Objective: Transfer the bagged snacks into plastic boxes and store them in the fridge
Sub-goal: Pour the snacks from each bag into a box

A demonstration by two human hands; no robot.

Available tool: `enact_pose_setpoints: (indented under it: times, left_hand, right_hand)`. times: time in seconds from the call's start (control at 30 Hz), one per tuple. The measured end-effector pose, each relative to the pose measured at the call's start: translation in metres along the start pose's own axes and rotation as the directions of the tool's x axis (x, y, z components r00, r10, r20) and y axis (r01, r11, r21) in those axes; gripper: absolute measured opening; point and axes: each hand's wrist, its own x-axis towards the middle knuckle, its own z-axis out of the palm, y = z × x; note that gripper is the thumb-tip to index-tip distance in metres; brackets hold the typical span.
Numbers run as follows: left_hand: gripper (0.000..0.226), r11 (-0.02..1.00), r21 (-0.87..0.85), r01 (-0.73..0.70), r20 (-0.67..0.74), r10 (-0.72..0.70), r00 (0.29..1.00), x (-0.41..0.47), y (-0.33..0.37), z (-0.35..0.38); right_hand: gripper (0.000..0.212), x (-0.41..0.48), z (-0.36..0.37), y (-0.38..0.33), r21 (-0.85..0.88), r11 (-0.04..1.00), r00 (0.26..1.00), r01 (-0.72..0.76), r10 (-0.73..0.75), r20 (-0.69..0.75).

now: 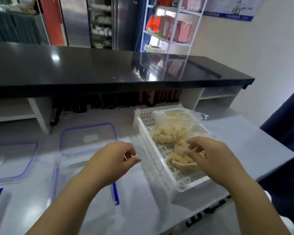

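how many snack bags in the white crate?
2. The far bag lies at the back end of the crate; the near bag sits under the fingers of the right hand. Others may hide beneath.

A pale grey surface [236, 138] is seen below a raised black ledge. A white slotted basket [159, 168] is set on it at the right. Two blue-rimmed clear lids [87, 133] [12, 160] are laid flat at the left, with a clear plastic box [68, 167] just in front of them. Dark bottles [100, 102] are lined up at the back.
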Motion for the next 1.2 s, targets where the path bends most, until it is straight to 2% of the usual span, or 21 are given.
enact_pose_setpoints:
  times: [0.13, 0.23, 0.37, 0.47, 0.63, 0.73, 0.83, 1.0, 1.07, 1.2]
  left_hand:
    - [0.029, 0.996, -0.085, -0.039, -0.013, 0.038, 0.999, 0.026, 0.042, 0.038]
    - [0.036, 0.983, -0.168, -0.070, -0.047, 0.063, 0.997, 0.040, 0.073, 0.062]
    - [0.043, 0.963, -0.240, -0.119, -0.182, 0.076, 0.980, 0.054, 0.107, 0.084]
    - [0.043, 0.968, -0.243, -0.067, -0.241, 0.007, 0.971, 0.063, 0.129, 0.093]
    - [0.040, 0.972, -0.203, 0.121, -0.212, -0.165, 0.963, 0.078, 0.149, 0.105]
    - [0.032, 0.952, -0.231, 0.202, -0.184, -0.247, 0.951, 0.078, 0.146, 0.109]
    - [0.028, 0.938, -0.212, 0.274, -0.128, -0.305, 0.944, 0.074, 0.141, 0.110]
    - [0.041, 0.919, -0.222, 0.326, -0.005, -0.336, 0.942, 0.071, 0.128, 0.108]
    - [0.039, 0.920, -0.252, 0.301, -0.006, -0.313, 0.950, 0.071, 0.127, 0.105]
    - [0.032, 0.880, -0.406, 0.247, -0.086, -0.306, 0.948, 0.074, 0.129, 0.096]
  right_hand:
    - [0.015, 0.000, -0.012, 0.057, -0.003, 0.994, 0.965, 0.109, -0.106, -0.239]
    - [0.015, 0.004, -0.016, 0.093, 0.022, 0.992, 0.955, 0.122, -0.112, -0.276]
    - [0.028, 0.015, -0.013, 0.132, 0.030, 0.998, 0.975, 0.055, -0.047, -0.217]
    - [0.039, 0.023, -0.011, 0.147, 0.039, 0.998, 0.991, -0.048, 0.053, -0.127]
    - [0.042, 0.036, -0.006, 0.152, 0.080, 0.981, 0.984, -0.175, 0.172, 0.045]
    - [0.032, 0.039, -0.001, 0.158, 0.086, 0.974, 0.977, -0.209, 0.203, 0.067]
    - [0.012, 0.041, -0.001, 0.163, 0.103, 0.967, 0.968, -0.231, 0.219, 0.120]
    - [0.023, 0.048, 0.001, 0.166, 0.056, 0.972, 0.963, -0.228, 0.217, 0.158]
    - [0.024, 0.052, 0.001, 0.167, 0.109, 0.962, 0.958, -0.251, 0.231, 0.168]
    - [0.025, 0.055, -0.002, 0.163, 0.350, 0.895, 0.961, -0.275, 0.250, 0.116]
